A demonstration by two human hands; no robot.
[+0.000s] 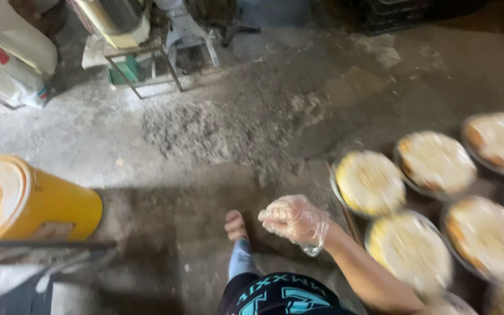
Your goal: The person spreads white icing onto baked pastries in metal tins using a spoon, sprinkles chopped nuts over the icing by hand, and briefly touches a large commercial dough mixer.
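In the head view, one hand (294,220) in a thin clear glove, seemingly the right, hangs loosely curled over the concrete floor (217,134) and grips nothing I can see; the left hand is out of sight. The round trays (370,182) of pale food lie at its three o'clock, the nearest just beside it, each filled to the rim. A yellow drum (24,201) lies on its side at nine o'clock, well apart.

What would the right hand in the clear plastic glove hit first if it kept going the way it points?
Probably nothing close: the gloved right hand points left over bare concrete floor; the yellow plastic barrel lies farthest that way, depth unclear.
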